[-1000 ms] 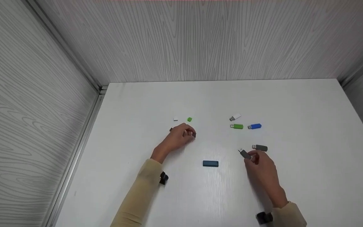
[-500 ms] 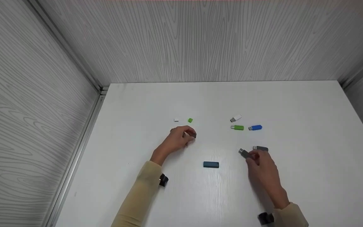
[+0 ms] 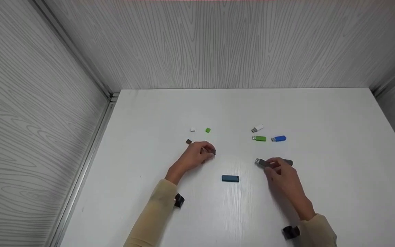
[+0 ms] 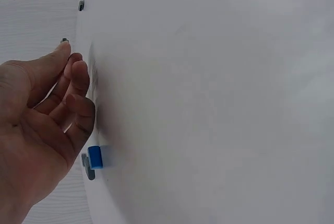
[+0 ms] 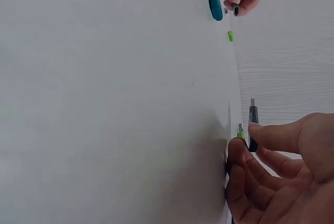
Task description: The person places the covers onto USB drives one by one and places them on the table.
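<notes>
My left hand (image 3: 196,156) pinches a small dark USB stick cap (image 3: 214,152) above the table's middle left. Only the cap's end shows past the thumb in the left wrist view. My right hand (image 3: 285,178) holds a dark grey USB stick (image 3: 262,163) between thumb and fingers. Its bare metal plug points left, toward the left hand. In the right wrist view the stick (image 5: 253,125) stands clear of the table. A second grey stick (image 3: 288,162) lies behind the right hand, mostly hidden. A brown-black cap (image 3: 188,141) lies just behind the left hand.
White (image 3: 258,128), green (image 3: 259,138) and blue (image 3: 279,138) USB sticks lie behind the right hand. White (image 3: 192,130) and green (image 3: 208,130) caps lie behind the left. A blue cap (image 4: 94,157) shows in the left wrist view. A teal stick-shaped piece (image 3: 230,178) lies between the arms.
My left hand has drawn slightly toward me, uncovering the brown-black cap. The right hand has shifted the grey stick a little left and away from me, covering more of the second one.
</notes>
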Action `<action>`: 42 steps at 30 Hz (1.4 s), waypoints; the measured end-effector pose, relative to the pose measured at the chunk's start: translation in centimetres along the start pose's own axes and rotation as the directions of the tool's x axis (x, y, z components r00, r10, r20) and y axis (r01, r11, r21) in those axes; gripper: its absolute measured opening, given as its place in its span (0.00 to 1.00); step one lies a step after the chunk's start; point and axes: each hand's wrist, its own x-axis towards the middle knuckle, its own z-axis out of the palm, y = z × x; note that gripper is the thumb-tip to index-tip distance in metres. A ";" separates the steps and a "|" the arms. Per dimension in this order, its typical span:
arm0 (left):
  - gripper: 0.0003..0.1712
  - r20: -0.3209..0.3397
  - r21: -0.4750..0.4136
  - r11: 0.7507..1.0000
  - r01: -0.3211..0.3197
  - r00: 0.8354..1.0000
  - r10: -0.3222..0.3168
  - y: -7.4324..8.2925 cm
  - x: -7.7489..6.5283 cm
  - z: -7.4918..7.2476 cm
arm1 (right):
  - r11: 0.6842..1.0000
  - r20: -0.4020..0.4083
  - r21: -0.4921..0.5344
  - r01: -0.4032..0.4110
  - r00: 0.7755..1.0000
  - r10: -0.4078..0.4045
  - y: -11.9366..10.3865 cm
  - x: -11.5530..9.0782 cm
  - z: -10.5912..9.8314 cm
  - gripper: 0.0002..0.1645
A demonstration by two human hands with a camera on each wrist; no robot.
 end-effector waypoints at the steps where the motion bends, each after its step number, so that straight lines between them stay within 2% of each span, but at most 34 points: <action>1: 0.14 -0.004 0.004 1.000 -0.008 1.000 0.008 0.0 0.0 0.0 | 1.000 0.006 0.016 -0.003 1.000 0.003 0.0 0.1 0.0 0.21; 10: 0.13 -0.031 -0.005 1.000 -0.010 0.999 0.010 -0.3 -0.6 0.8 | 0.997 0.009 0.070 0.014 1.000 -0.015 0.1 0.5 -0.2 0.21; 18: 0.13 -0.033 -0.007 0.998 -0.056 0.998 0.056 -0.1 -1.0 1.0 | 0.995 0.023 0.097 0.032 0.999 -0.035 0.1 1.0 -0.2 0.21; 27: 0.13 -0.051 -0.015 0.999 -0.031 0.998 0.030 -0.2 -1.5 1.4 | 0.991 0.044 0.129 0.024 0.999 -0.030 0.1 1.5 -0.2 0.21; 33: 0.13 -0.058 -0.014 0.999 -0.040 0.998 0.039 -0.2 -1.6 1.6 | 0.993 0.059 0.117 0.022 0.998 -0.029 0.0 1.8 -0.1 0.21; 42: 0.13 -0.058 -0.025 0.999 -0.039 0.998 0.037 -0.1 -1.9 1.9 | 0.986 0.067 0.163 0.022 0.997 -0.033 -0.3 2.1 0.5 0.21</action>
